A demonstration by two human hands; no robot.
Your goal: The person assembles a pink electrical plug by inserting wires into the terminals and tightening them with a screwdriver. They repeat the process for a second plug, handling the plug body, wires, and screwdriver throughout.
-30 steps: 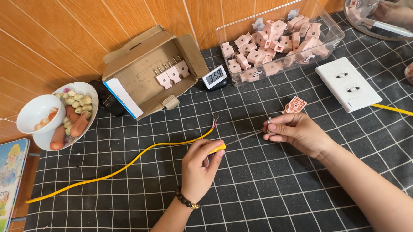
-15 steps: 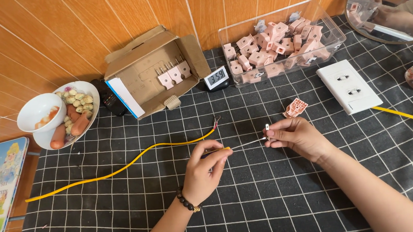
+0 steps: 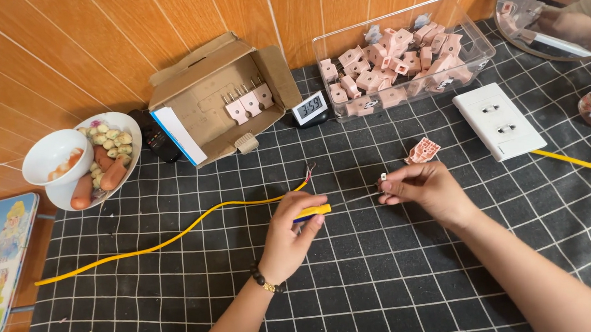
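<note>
Left hand (image 3: 292, 224) pinches yellow screwdriver (image 3: 312, 211); right hand (image 3: 423, 185) grips small white part (image 3: 383, 177) just above surface (image 3: 357, 278). Risk: tip slips off tiny part, part drops among grid cloth.

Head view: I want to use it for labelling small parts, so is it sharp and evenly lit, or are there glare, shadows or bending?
Head view: mostly sharp; light soft and even, with faint shadows under the left hand and right hand; mild glare on the clear plastic box; the grid cloth lines bow slightly toward the edges; the thin wire end is too small to resolve.
</note>
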